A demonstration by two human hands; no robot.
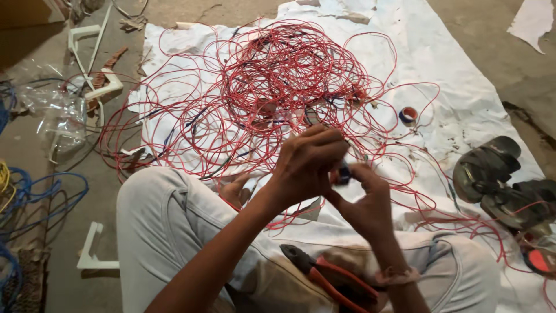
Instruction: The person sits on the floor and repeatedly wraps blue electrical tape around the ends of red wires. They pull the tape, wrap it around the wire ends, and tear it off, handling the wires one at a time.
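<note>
My left hand (307, 165) and my right hand (365, 200) meet in front of me, fingers closed together on a small dark blue and red piece (341, 173), likely a wire end or tape. Behind them a big tangle of red wire (272, 87) lies spread on a white sheet (446, 64). Red-handled pliers (324, 275) rest on my lap, below the hands. My knees in light trousers (156, 214) frame the bottom of the view.
A small roll of tape (409, 115) lies on the sheet to the right. Dark sandals (504, 179) sit at the right edge. Blue cable (35, 194), clear plastic wrap (55, 110) and white plastic brackets (92, 258) lie on the concrete floor at left.
</note>
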